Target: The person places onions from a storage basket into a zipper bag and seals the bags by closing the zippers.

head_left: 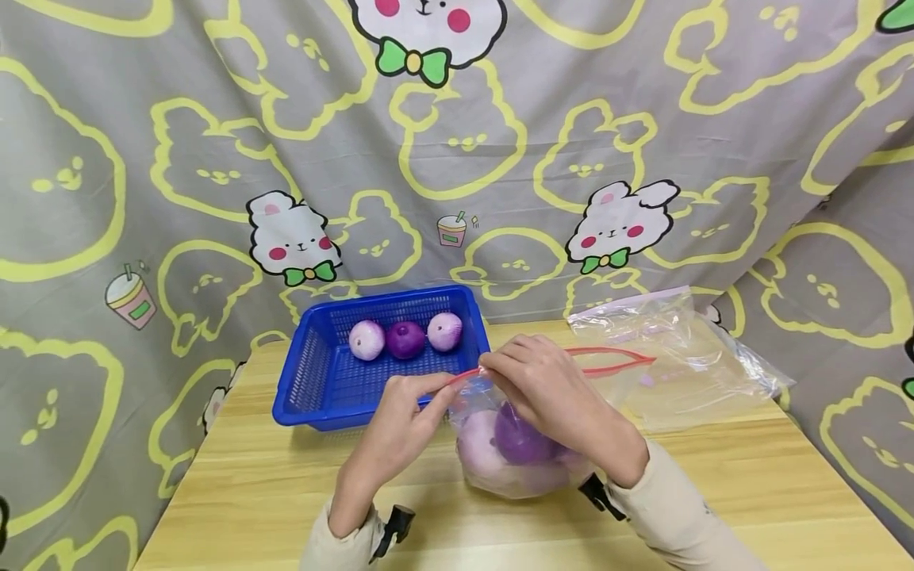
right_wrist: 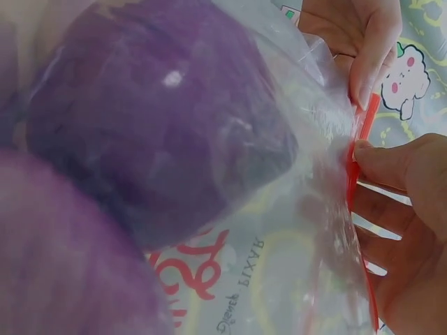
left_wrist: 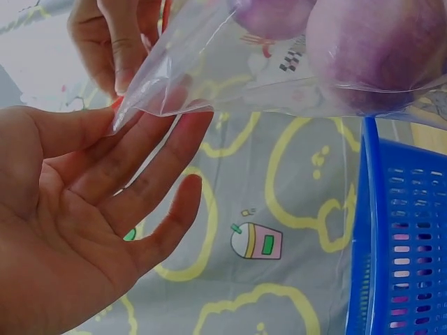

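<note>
A clear zip bag (head_left: 467,394) with a red zip strip (head_left: 607,370) holds several purple onions, a dark one (head_left: 520,436) among paler ones (head_left: 478,444). At the left end of the strip, my left hand (head_left: 396,432) pinches the bag's corner between thumb and forefinger, its other fingers spread in the left wrist view. Close beside it, my right hand (head_left: 546,388) pinches the red strip with thumb and fingers, as the right wrist view shows (right_wrist: 412,209). To the right of this hand the strip gapes apart. The bag's underside is near the tabletop; contact is hard to tell.
Behind my left hand stands a blue plastic basket (head_left: 324,418) with three onions in a row: pale (head_left: 366,340), dark (head_left: 405,339) and pale (head_left: 444,331). A second clear bag (head_left: 685,373) with a pale pink strip lies flat at the right. Patterned cloth (head_left: 493,277) hangs behind the wooden table (head_left: 250,492).
</note>
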### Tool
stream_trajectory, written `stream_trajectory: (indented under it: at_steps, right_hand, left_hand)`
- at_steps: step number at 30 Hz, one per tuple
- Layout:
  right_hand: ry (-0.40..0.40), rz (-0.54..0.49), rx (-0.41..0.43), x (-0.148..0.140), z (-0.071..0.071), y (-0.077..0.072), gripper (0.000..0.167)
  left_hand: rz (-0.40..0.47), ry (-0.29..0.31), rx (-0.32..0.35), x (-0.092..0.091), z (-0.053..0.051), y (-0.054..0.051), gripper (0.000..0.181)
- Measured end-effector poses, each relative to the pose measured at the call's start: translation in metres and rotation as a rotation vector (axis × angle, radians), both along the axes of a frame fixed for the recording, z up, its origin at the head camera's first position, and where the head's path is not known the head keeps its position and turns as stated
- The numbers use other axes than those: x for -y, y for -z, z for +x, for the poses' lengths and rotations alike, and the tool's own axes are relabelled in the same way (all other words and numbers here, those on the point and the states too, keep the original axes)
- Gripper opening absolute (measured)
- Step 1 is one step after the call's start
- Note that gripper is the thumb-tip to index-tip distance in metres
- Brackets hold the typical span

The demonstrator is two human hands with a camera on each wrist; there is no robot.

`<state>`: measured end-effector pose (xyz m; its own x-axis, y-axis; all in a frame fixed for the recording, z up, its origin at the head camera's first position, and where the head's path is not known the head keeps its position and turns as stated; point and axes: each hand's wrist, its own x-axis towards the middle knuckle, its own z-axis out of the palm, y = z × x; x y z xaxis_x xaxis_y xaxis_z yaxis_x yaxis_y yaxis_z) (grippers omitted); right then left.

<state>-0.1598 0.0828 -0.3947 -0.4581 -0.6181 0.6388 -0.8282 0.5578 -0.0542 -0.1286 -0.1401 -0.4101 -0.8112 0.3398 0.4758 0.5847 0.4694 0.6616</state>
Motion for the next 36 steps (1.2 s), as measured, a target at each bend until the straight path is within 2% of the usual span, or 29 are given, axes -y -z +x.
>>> stream_trajectory:
  at_steps: [17,27,36]
  right_hand:
    - [0.03,-0.02,0.015,-0.01,-0.004,0.003,0.013]
    - [0.034,-0.034,0.011,-0.017,-0.006,0.006,0.013]
    - [0.064,-0.027,0.005,-0.019,-0.006,0.007,0.015]
  left_hand:
    - [0.004,-0.013,0.001,0.003,0.0,0.0,0.018]
    - [0.006,-0.017,0.049,0.003,0.0,-0.001,0.019]
    - [-0.001,-0.026,0.034,0.003,-0.001,-0.001,0.019]
